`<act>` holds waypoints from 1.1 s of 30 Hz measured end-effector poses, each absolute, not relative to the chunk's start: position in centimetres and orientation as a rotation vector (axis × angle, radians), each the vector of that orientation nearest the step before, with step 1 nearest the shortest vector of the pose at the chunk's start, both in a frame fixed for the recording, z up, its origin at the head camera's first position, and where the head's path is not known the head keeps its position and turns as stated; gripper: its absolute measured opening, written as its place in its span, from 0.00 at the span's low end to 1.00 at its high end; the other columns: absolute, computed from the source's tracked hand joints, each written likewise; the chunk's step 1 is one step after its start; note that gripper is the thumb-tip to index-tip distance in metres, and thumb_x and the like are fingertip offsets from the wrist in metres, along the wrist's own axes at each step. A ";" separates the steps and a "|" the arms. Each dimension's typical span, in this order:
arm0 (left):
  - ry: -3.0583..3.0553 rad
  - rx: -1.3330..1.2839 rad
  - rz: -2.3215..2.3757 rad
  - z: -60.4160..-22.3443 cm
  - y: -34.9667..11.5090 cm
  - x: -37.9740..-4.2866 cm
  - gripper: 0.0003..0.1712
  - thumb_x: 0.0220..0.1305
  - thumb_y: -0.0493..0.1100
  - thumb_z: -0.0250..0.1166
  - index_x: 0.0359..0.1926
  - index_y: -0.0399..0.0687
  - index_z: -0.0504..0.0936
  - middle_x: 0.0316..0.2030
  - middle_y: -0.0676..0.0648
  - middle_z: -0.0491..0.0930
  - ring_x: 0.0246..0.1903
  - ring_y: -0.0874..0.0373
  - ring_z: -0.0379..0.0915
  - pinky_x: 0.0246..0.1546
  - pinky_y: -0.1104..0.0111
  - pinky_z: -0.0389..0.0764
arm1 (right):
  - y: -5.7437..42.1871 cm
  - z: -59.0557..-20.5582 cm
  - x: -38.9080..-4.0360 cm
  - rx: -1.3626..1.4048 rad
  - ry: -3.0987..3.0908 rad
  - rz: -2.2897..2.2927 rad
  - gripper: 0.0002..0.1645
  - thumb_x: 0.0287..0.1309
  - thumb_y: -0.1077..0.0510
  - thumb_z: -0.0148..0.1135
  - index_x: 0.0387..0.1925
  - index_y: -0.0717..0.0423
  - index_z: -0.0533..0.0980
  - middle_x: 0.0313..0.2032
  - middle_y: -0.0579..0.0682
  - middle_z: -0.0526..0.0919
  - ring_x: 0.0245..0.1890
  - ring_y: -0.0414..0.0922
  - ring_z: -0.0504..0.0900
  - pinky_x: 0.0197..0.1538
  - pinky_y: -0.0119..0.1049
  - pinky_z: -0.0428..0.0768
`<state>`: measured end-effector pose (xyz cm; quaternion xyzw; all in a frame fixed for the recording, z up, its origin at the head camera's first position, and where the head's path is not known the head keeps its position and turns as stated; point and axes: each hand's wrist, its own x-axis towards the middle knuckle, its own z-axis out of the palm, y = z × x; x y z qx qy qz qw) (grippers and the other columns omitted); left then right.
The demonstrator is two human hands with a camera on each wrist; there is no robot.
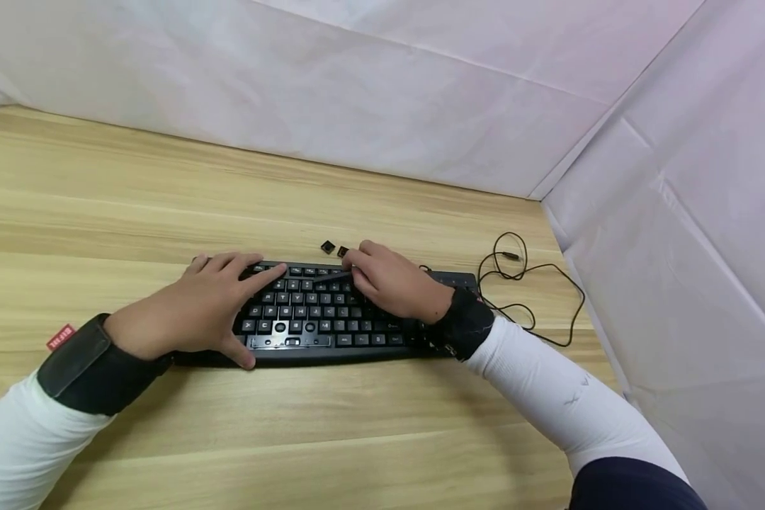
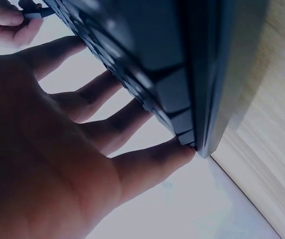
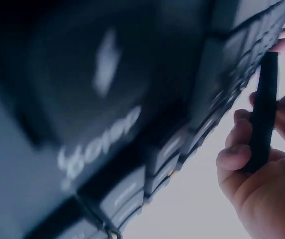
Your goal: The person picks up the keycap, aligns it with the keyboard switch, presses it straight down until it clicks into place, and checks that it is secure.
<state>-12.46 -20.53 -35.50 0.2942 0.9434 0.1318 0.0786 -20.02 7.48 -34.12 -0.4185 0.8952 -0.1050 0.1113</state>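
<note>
A black keyboard (image 1: pixel 319 356) lies flat on the wooden table, its bottom row showing a bare glossy strip (image 1: pixel 293 341) with no keycaps over it. My left hand (image 1: pixel 207 306) is spread across its left part, thumb at the front edge and fingertips resting on the far keys. In my right hand (image 1: pixel 395 282) I grip a flat black bar-like tool (image 3: pixel 264 117); its thin end reaches left over the upper key rows. Whether that end touches a key cannot be seen. Two loose black keycaps (image 1: pixel 328 247) lie just behind the keyboard, near my right fingers.
A thin black cable (image 1: pixel 553 265) with a plug (image 1: pixel 510 256) loops on the table to the right of the keyboard. White cloth walls (image 1: pixel 382 92) stand behind the table and along its right side.
</note>
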 end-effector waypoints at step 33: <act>2.820 0.888 0.388 -35.8 -20.7 -12.7 0.77 0.20 0.81 0.65 0.73 0.49 0.53 0.65 0.30 0.57 0.59 0.30 0.52 0.50 0.29 0.56 | 6.1 -33.8 -15.0 -1.584 2.656 -0.410 0.14 0.54 0.57 0.66 0.43 0.54 0.82 0.36 0.46 0.85 0.35 0.39 0.74 0.39 0.34 0.74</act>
